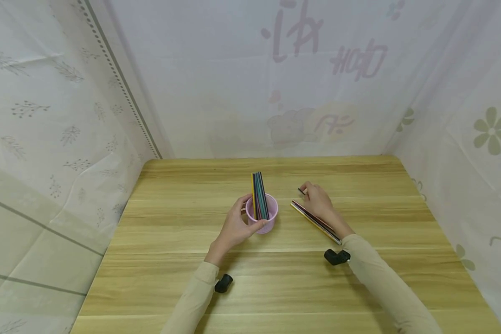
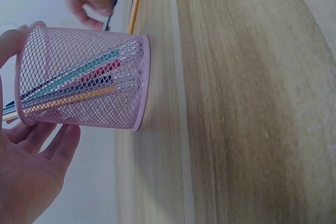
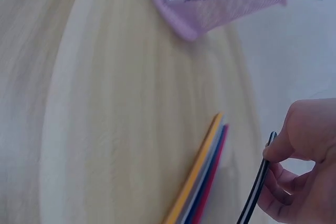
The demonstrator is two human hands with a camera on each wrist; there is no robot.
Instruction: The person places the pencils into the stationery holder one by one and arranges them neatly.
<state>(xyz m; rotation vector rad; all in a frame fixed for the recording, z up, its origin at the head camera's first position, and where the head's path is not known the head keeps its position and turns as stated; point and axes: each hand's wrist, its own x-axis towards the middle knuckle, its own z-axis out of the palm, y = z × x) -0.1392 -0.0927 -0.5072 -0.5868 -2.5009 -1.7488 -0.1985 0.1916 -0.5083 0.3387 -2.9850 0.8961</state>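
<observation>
A pink mesh pen cup (image 1: 268, 228) is gripped by my left hand (image 1: 236, 226), thumb on the near side and fingers round the far left side. Several pencils (image 1: 259, 195) lean in the cup, teal, red, dark blue and yellow-orange ones among them. To the right of the cup, my right hand (image 1: 318, 201) pinches a dark striped pencil (image 3: 256, 187) between thumb and fingers. Just left of that hand lies a small bundle of loose pencils (image 3: 202, 171) on the table, yellow, blue and red. Part of the bundle is hidden under my right wrist in the head view.
The wooden table (image 1: 171, 269) has its far edge against a printed white cloth (image 1: 217, 93). More patterned cloth hangs at the left (image 1: 46, 139) and right. A black wrist camera (image 1: 223, 283) sits on the left sleeve, another (image 1: 336, 257) on the right.
</observation>
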